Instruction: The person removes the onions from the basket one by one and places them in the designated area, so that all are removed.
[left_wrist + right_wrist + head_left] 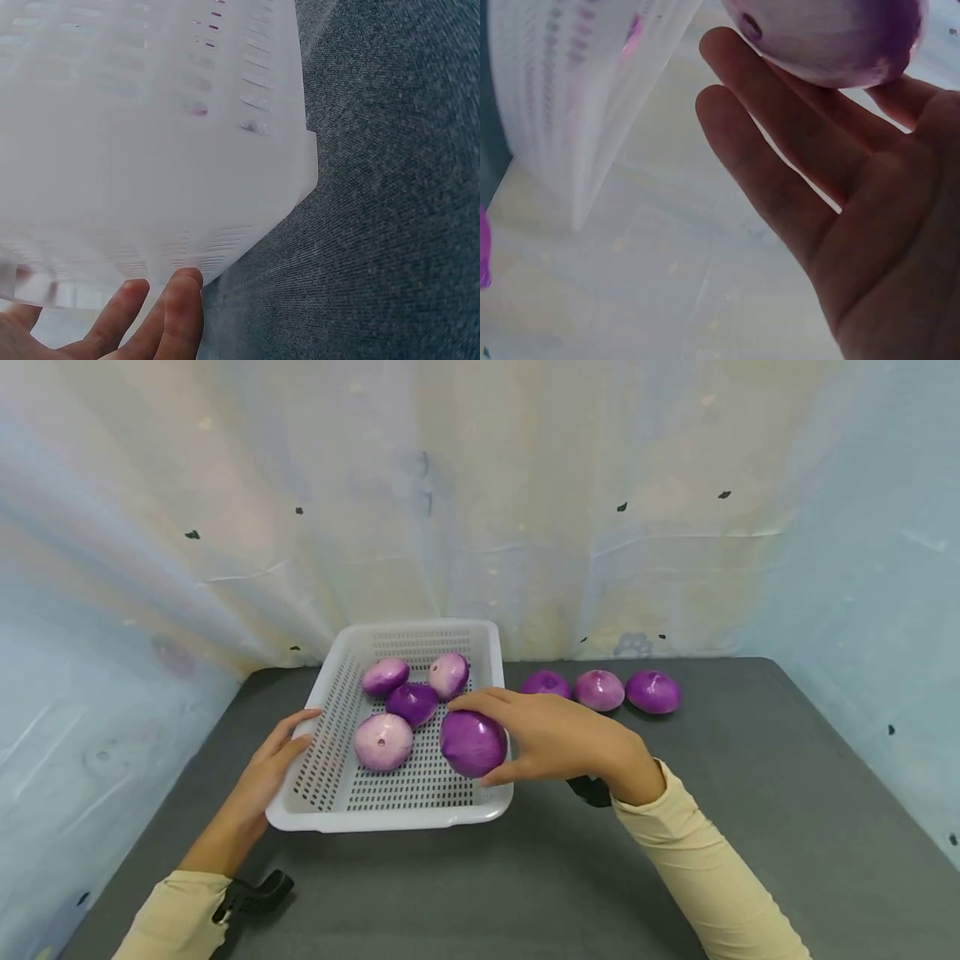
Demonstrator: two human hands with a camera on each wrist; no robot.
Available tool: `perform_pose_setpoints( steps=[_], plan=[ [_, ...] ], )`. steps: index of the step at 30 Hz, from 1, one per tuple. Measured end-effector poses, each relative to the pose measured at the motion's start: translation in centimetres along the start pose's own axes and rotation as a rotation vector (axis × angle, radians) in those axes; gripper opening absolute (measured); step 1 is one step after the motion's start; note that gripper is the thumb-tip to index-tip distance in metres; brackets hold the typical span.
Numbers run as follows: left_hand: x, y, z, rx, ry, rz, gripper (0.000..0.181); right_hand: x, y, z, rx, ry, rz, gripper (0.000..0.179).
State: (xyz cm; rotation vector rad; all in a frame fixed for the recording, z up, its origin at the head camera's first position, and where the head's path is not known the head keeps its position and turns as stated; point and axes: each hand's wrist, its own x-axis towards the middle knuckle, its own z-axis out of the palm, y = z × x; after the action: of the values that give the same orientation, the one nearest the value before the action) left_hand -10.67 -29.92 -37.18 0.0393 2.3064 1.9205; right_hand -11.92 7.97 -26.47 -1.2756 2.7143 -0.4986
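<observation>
My right hand (551,735) holds a purple onion (472,745) between thumb and fingers, over the right side of a white plastic basket (300,817). In the right wrist view the onion (832,37) sits against the upper fingers, while two lower fingers (769,184) extend apart from it. At the basket's left side, my left hand (262,777) grips the rim, with thumb and a finger over the edge. Other fingers (180,315) touch its outer wall in the left wrist view. Several purple and pale onions (383,742) lie inside the basket.
Three more purple onions (599,691) stand in a row at the back of the dark grey table (750,777), right of the basket. A pale patterned curtain (525,510) hangs behind and along the sides. Black straps (255,893) show at the wrists.
</observation>
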Motion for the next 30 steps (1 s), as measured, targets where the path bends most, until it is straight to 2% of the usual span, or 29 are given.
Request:
perform_pose_setpoints(
  steps=[4,12,18,25,30],
  plan=[
    [0.0,-0.2,-0.3,-0.016,-0.001,0.018,0.046,-1.0,0.9,0.0,0.027,0.018,0.009,0.080],
    [0.0,-0.5,-0.3,-0.069,-0.026,0.032,0.045,-1.3,2.7,0.4,0.069,0.026,0.041,0.081],
    [0.2,-0.2,-0.3,-0.023,-0.016,0.030,0.046,-1.4,3.1,0.2,0.102,0.040,0.045,0.080],
    [-0.1,0.1,-0.2,-0.027,-0.012,0.002,0.047,-1.6,3.1,-0.2,0.074,0.026,0.068,0.081],
    [-0.1,0.1,-0.2,0.005,-0.007,-0.005,0.048,-1.8,3.3,-0.4,0.058,0.018,0.085,0.083]
  ],
)
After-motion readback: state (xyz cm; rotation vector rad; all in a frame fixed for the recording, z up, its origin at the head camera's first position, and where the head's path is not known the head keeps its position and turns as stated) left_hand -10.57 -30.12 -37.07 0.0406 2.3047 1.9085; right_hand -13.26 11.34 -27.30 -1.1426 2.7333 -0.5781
